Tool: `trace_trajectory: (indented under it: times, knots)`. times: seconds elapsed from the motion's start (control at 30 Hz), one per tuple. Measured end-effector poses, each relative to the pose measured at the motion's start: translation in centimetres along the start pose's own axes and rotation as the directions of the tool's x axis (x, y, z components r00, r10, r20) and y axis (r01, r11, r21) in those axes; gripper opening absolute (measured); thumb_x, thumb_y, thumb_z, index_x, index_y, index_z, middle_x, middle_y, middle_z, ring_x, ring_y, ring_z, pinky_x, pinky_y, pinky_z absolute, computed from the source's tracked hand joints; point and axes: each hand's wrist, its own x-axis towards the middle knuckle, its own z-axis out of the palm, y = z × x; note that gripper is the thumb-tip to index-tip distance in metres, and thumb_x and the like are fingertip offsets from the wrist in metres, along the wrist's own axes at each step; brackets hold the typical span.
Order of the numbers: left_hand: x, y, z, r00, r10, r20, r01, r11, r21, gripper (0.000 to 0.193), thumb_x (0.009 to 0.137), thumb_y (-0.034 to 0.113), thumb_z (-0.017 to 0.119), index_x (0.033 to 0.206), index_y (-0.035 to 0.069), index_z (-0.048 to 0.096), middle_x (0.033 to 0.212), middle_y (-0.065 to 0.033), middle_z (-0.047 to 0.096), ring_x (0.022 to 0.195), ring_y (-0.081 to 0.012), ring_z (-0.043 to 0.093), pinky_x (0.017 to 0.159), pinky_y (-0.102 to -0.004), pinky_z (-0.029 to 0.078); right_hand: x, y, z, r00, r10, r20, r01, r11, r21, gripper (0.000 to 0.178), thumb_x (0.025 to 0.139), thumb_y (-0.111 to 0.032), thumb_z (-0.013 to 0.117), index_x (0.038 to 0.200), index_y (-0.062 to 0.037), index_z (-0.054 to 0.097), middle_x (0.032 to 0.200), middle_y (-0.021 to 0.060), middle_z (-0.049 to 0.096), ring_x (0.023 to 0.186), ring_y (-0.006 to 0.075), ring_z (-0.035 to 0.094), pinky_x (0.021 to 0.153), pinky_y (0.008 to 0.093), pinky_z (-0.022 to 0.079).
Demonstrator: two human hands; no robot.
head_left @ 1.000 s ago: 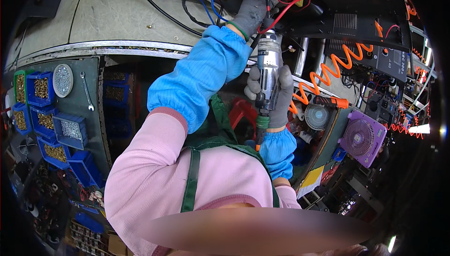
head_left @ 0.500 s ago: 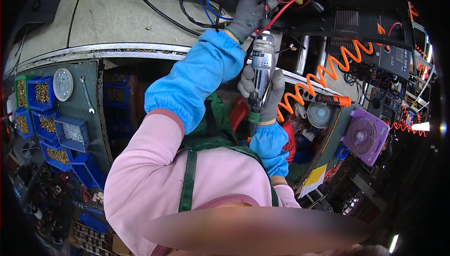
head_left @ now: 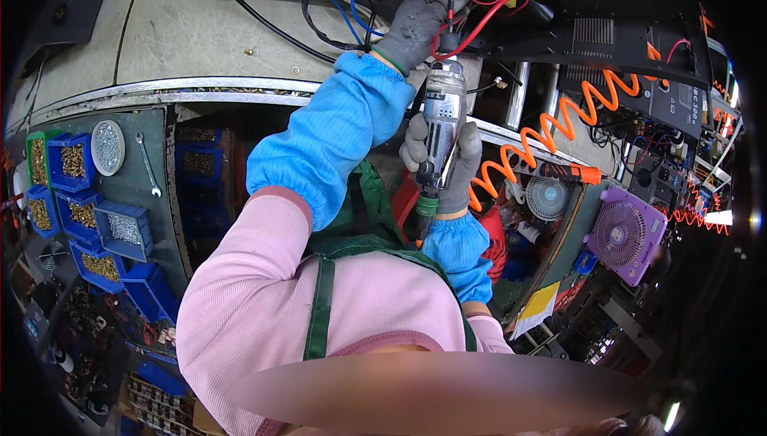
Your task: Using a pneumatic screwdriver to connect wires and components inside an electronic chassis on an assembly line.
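A silver pneumatic screwdriver (head_left: 444,99) points away from me, with a hose at its green rear fitting. My right hand (head_left: 465,148), in a grey glove, is wrapped round its body. The tool's slim shaft reaches into an open black metal housing (head_left: 639,25). Beside that shaft, my grey-gloved left hand (head_left: 417,27) has its fingers drawn together at the housing's near edge; their tips and whatever they pinch are hidden. Red wires (head_left: 487,11) loop close to the tool's nose, and blue wires (head_left: 339,6) run left of my left hand.
Blue bins (head_left: 81,212) of brass and silver fasteners, a white dish (head_left: 108,148) and a wrench (head_left: 148,163) lie on the left side bench. An orange coiled hose (head_left: 551,131) stretches across the right. Beyond it stands a purple fan (head_left: 619,232). A metal rail (head_left: 216,85) edges the worktable.
The screwdriver and both hands have shifted slightly, my left hand a little to the left. My right hand keeps its hold on the tool.
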Motion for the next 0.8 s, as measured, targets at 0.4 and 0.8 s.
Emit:
trace_trajectory:
  times: [0.4,0.8]
  knots:
    - [0.5,0.8,0.2,0.981,-0.193,0.000,0.193,0.980,0.042,0.034,0.087,0.020,0.062,0.118,0.005,0.058,0.106,-0.0050,0.062,0.090,-0.0089,0.059,0.080,-0.0189,0.048,1.1,0.8,1.7,0.986,-0.114,-0.118,0.073,0.949,-0.306,0.081,0.081,-0.038,0.063,0.144,-0.0221,0.013,0.084,0.0174,0.060,0.058,0.0216,0.063,0.045,0.0316,0.056]
    - [0.7,0.4,0.7,0.988,-0.153,0.000,0.152,0.984,0.096,0.031,0.086,0.022,0.064,0.110,0.003,0.062,0.094,-0.0019,0.065,0.079,-0.0083,0.058,0.075,-0.0205,0.047,0.7,0.9,2.8,0.965,-0.127,-0.229,0.028,0.920,-0.390,0.082,0.077,-0.043,0.053,0.144,-0.0140,0.013,0.077,0.0122,0.056,0.052,0.0159,0.057,0.041,0.0257,0.049]
